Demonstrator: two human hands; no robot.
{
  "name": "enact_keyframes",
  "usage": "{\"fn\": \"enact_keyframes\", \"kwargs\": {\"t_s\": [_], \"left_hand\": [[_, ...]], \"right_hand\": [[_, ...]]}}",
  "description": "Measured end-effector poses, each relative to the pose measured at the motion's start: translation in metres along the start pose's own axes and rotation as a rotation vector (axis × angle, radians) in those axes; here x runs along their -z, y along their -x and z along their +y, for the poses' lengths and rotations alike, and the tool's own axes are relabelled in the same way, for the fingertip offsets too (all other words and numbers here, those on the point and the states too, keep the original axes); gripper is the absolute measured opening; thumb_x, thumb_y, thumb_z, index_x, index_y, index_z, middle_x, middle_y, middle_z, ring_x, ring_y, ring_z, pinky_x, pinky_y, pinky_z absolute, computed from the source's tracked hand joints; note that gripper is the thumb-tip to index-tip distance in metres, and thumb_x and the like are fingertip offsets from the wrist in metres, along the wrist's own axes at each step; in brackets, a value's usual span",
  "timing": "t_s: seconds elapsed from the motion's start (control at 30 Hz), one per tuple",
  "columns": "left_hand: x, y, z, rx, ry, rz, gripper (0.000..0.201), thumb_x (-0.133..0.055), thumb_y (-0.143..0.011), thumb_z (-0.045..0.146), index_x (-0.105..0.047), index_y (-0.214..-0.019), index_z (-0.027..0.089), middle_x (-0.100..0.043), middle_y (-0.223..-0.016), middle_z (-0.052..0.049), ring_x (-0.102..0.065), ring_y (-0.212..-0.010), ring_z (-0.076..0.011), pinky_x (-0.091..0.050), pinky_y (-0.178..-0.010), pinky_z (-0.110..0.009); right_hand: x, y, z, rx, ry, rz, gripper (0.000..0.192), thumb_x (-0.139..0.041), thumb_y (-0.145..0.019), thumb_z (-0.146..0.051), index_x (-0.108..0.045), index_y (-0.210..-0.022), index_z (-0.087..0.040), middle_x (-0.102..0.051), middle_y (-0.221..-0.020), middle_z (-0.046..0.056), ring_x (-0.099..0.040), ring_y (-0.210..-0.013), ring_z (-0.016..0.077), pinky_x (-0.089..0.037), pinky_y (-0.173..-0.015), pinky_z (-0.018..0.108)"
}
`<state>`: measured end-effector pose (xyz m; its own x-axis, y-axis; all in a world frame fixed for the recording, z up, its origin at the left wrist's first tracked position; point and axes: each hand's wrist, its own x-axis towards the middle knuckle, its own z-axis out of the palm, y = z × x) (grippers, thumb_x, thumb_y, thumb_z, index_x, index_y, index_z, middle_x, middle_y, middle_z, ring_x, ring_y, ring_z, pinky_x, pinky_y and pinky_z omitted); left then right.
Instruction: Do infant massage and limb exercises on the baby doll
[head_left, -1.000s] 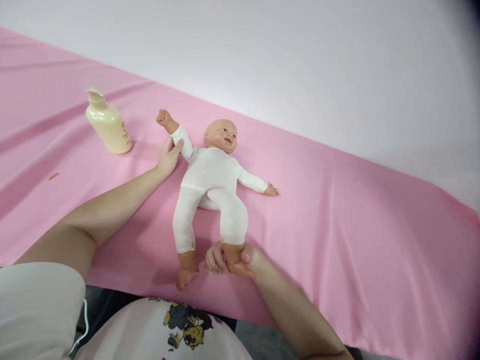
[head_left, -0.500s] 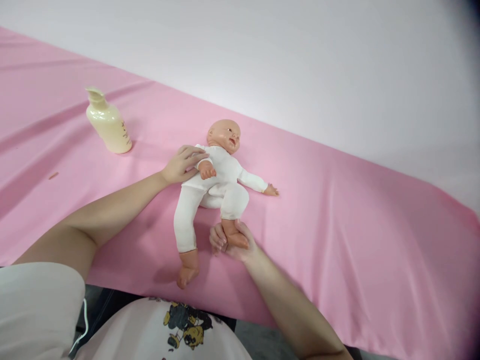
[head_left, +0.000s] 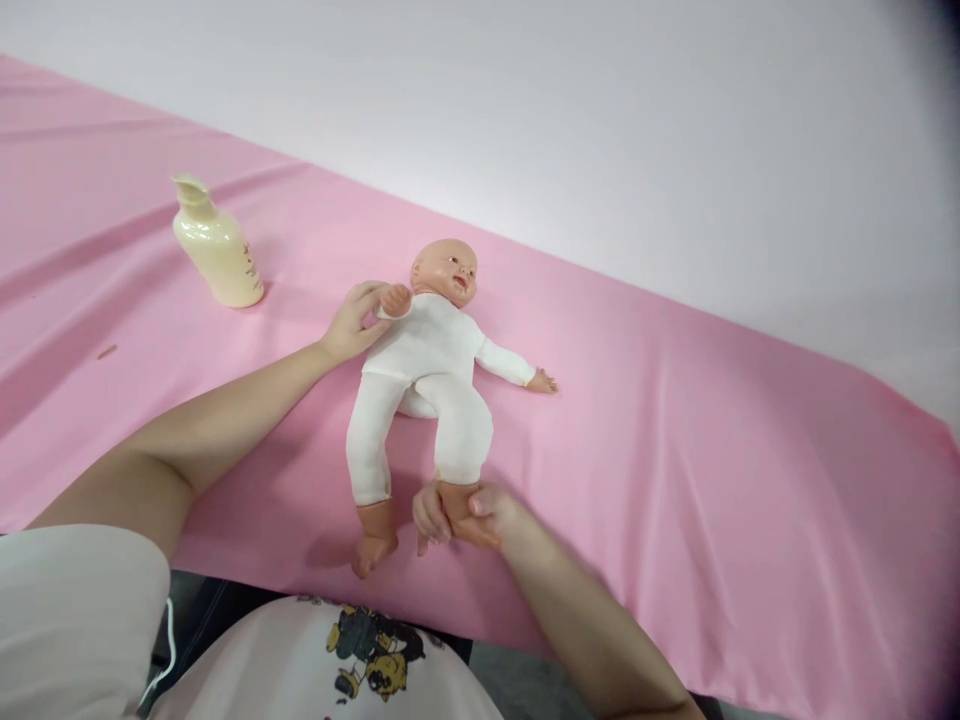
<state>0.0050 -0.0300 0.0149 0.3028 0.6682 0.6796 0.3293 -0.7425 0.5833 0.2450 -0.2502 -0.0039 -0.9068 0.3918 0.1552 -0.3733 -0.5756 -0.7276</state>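
A baby doll in a white cloth suit lies on its back on the pink cloth, its head away from me. My left hand is at the doll's bent arm on the left side, fingers behind it and thumb in front, closed around it. My right hand grips the ankle of the doll's right-side leg, thumb over the foot and fingers curled behind. That leg reaches toward me, slightly bent. The doll's other leg lies stretched out, and its other arm points out to the right.
A pale yellow pump bottle stands at the left on the pink cloth. A small brownish strip lies nearer on the cloth. Behind the cloth rises a white surface. The cloth's front edge runs close to my body.
My right hand has drawn the doll's foot toward me, straightening that bent leg. With my left hand, the doll's arm has gone up and outward from its side. The bottle stays put.
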Motion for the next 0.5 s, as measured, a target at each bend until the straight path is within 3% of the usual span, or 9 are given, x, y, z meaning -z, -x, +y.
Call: {"fn": "enact_keyframes", "kwargs": {"t_s": [0.1, 0.2, 0.3, 0.4, 0.5], "left_hand": [[-0.005, -0.002, -0.014, 0.151, 0.143, 0.143, 0.048, -0.062, -0.088, 0.061, -0.064, -0.112, 0.020, -0.067, -0.107, -0.009, -0.063, -0.102, -0.0244, -0.052, -0.094, -0.041], [-0.010, -0.005, -0.026, 0.292, 0.316, 0.290, 0.048, -0.064, -0.087, 0.065, -0.061, -0.105, 0.020, -0.064, -0.096, -0.005, -0.064, -0.093, -0.0199, -0.053, -0.087, -0.035], [-0.011, -0.007, -0.033, 0.386, 0.463, 0.377, 0.050, -0.067, -0.085, 0.067, -0.058, -0.101, 0.020, -0.062, -0.090, -0.003, -0.064, -0.089, -0.0188, -0.054, -0.084, -0.035], [-0.010, -0.008, -0.036, 0.446, 0.552, 0.401, 0.050, -0.066, -0.085, 0.068, -0.056, -0.101, 0.021, -0.060, -0.086, -0.002, -0.065, -0.086, -0.0189, -0.056, -0.082, -0.036], [-0.009, -0.008, -0.037, 0.464, 0.570, 0.409, 0.051, -0.066, -0.085, 0.068, -0.055, -0.102, 0.021, -0.061, -0.085, -0.002, -0.066, -0.082, -0.0184, -0.057, -0.078, -0.036]], "right_hand": [[0.000, 0.001, -0.001, -0.275, 0.039, -0.094, 0.051, -0.081, -0.069, -0.060, -0.070, -0.083, -0.012, -0.067, -0.077, 0.007, -0.067, -0.072, 0.0200, -0.060, -0.069, 0.036], [-0.001, 0.004, -0.003, -0.543, 0.026, -0.096, 0.056, -0.089, -0.064, -0.051, -0.067, -0.096, -0.011, -0.070, -0.085, 0.007, -0.071, -0.073, 0.0196, -0.061, -0.062, 0.031], [-0.005, 0.005, -0.010, -0.715, -0.061, -0.105, 0.060, -0.092, -0.063, -0.044, -0.062, -0.106, -0.014, -0.070, -0.092, 0.005, -0.073, -0.075, 0.0188, -0.063, -0.058, 0.030], [-0.014, 0.003, -0.021, -0.712, -0.105, -0.138, 0.052, -0.080, -0.077, -0.046, -0.059, -0.114, -0.016, -0.069, -0.093, 0.002, -0.073, -0.079, 0.0160, -0.060, -0.057, 0.027], [-0.024, 0.000, -0.031, -0.536, -0.036, 0.016, 0.041, -0.049, -0.097, -0.052, -0.058, -0.112, -0.015, -0.067, -0.085, -0.002, -0.073, -0.081, 0.0137, -0.057, -0.060, 0.028]]}}
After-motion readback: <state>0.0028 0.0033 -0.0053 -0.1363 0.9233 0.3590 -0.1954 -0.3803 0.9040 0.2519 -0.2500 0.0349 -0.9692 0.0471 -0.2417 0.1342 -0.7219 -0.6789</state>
